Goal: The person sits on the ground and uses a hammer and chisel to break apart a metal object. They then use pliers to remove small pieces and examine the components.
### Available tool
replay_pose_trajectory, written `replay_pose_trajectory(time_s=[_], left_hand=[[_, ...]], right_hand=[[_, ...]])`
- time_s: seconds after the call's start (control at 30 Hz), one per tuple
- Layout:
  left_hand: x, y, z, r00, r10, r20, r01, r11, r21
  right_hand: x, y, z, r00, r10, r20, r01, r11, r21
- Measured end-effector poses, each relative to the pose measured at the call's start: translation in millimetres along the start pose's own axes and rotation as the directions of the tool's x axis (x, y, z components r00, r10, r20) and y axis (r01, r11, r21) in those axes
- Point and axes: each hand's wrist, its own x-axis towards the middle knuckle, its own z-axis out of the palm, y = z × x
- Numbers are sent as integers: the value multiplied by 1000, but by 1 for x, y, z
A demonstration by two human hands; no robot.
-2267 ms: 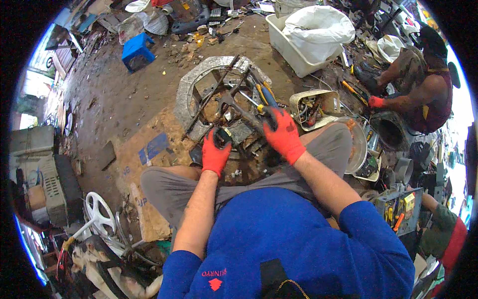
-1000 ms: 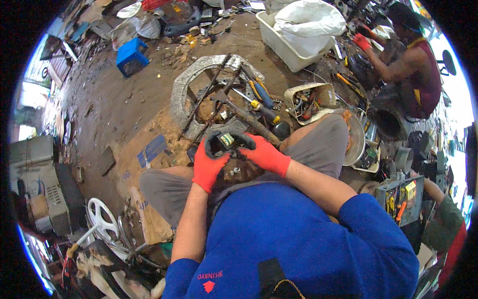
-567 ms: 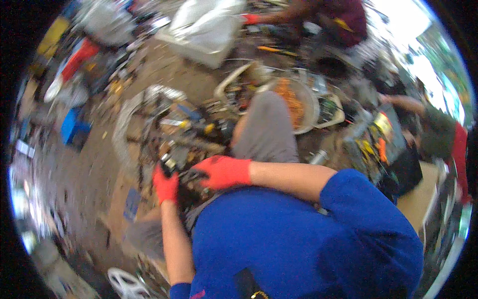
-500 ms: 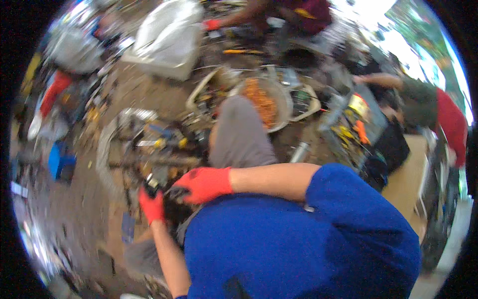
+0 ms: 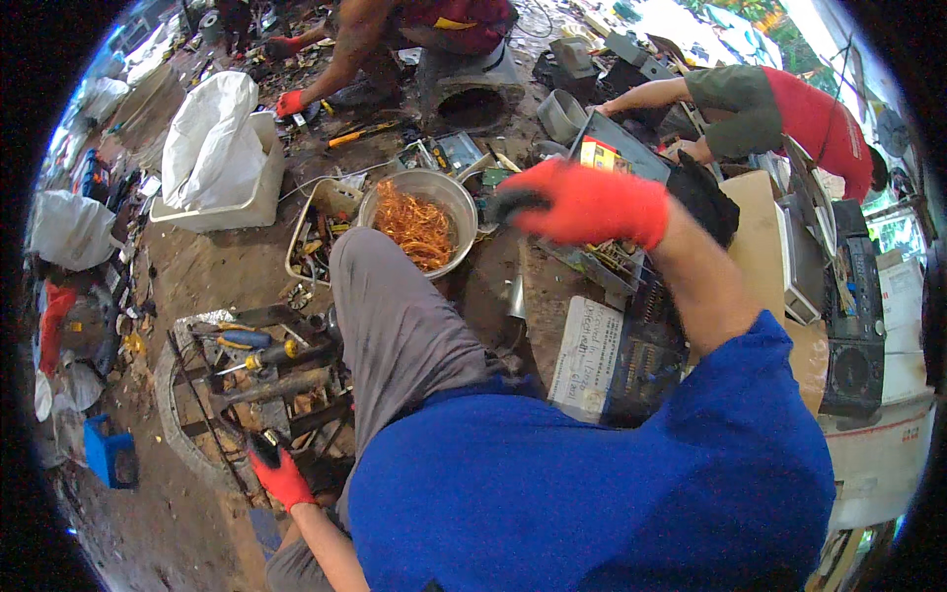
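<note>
My left hand (image 5: pixel 279 474), in a red glove with dark fingertips, is low beside the metal frame. Its fingers are closed around a small piece, partly shiny, that I cannot make out. My right hand (image 5: pixel 590 202), gloved the same way, is raised over the right side, between the pan and a grey bin (image 5: pixel 641 148). Motion blurs its dark fingertips, so I cannot tell what they hold. A round metal pan (image 5: pixel 464 212) holds a heap of copper wire (image 5: pixel 409 225). On the frame lie a screwdriver (image 5: pixel 258 361), blue-handled pliers (image 5: pixel 245 337) and a hammer (image 5: pixel 271 390).
A white tub (image 5: pixel 222 214) with a white sack stands at far left. A blue plastic piece (image 5: pixel 109 454) lies left. Circuit boards (image 5: pixel 646 355) and a cardboard sheet (image 5: pixel 755 232) are at right. Two co-workers bend over scrap, one far ahead (image 5: pixel 365 49), one at right (image 5: pixel 809 118).
My right hand has left the spot beside my left hand and swung up and right past the pan. My left hand remains low by the frame. The whole view has shifted.
</note>
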Motion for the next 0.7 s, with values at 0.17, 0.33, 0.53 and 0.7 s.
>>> replay_pose_trajectory(time_s=[0.17,0.33,0.53,0.7], left_hand=[[3,-2,5,1000,-17,7,17,999,48],[10,-16,-1,998,-39,41,39,999,-7],[2,4,-3,994,-71,81,79,992,-96],[5,-18,-3,994,-75,83,69,995,70]], right_hand=[[-79,88,-59,887,456,70,-430,872,-234],[-130,108,-33,827,556,87,-497,794,-349],[-160,114,-24,753,648,117,-599,748,-285],[-174,126,-22,807,587,-71,-582,767,-270]])
